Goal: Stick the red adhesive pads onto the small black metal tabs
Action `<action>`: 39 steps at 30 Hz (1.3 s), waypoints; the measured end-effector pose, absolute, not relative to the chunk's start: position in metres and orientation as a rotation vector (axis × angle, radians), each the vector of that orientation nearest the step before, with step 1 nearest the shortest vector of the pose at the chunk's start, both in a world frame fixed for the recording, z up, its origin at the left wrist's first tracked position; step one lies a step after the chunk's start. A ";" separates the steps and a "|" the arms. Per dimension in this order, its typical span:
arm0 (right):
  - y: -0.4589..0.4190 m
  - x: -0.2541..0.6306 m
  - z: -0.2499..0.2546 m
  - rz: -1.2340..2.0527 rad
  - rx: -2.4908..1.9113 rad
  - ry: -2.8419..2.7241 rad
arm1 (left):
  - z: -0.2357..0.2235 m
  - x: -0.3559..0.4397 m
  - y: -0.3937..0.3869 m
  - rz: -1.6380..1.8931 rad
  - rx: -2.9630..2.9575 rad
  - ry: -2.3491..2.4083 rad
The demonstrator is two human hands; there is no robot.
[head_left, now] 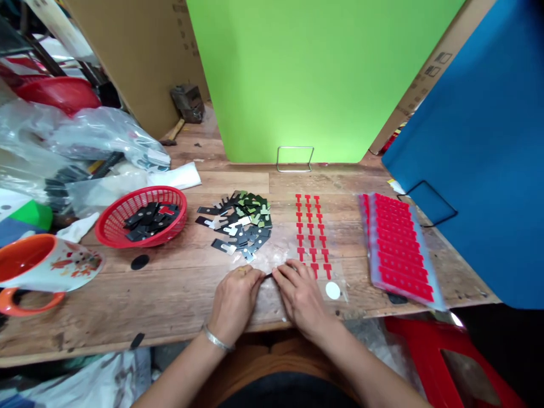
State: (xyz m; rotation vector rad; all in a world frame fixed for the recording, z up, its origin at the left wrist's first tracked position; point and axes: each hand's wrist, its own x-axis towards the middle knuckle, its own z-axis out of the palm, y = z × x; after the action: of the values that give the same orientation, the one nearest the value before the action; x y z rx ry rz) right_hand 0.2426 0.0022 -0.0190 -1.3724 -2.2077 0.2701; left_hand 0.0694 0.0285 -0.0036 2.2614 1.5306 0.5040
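Near the table's front edge, my left hand (239, 292) and my right hand (300, 292) pinch the two ends of a small dark flat piece (268, 276). Most of that piece is hidden by my fingers. Just beyond my hands lies a loose pile of black and shiny metal plates (244, 224), several with notched ends. To the right of the pile, a clear sheet carries rows of red T-shaped stickers (310, 228); its lower left part is next to my right fingers. A white round sticker (332, 290) sits at that sheet's lower corner.
A red basket (178, 226) with black plates stands left, beside an orange and white mug (70, 263). Stacked red sticker sheets (402, 249) lie on the right. Green (289, 79) and blue (471, 147) boards stand behind. A red stool (429, 351) is below the table edge.
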 end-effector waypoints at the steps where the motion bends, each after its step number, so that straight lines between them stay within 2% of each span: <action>1: 0.003 0.245 -0.017 0.298 -1.373 -2.169 | -0.003 0.069 0.030 0.501 2.238 1.523; 8: 0.015 0.300 -0.006 0.512 -1.622 -1.637 | 0.002 0.077 0.041 0.727 1.623 1.372; 12: 0.021 0.309 -0.009 0.542 -1.646 -1.717 | 0.003 0.105 0.041 0.793 1.051 1.100; 15: 0.025 0.298 -0.014 0.515 -1.649 -1.827 | 0.001 0.126 0.044 0.824 0.849 1.031; 24: 0.041 0.291 -0.013 0.521 -1.775 -2.016 | -0.012 0.143 0.060 0.902 0.779 1.091; 33: 0.026 0.283 -0.020 0.355 -1.776 -1.949 | -0.017 0.143 0.064 0.851 0.812 1.125; 39: 0.029 0.291 -0.014 0.515 -1.677 -1.813 | -0.017 0.143 0.067 0.821 0.807 1.161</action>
State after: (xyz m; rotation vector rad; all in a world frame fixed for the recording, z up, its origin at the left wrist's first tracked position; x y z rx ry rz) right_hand 0.2907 0.0289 -0.0144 -1.6774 -1.8130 0.5153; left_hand 0.1433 0.0669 -0.0166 0.8073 1.1606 0.8206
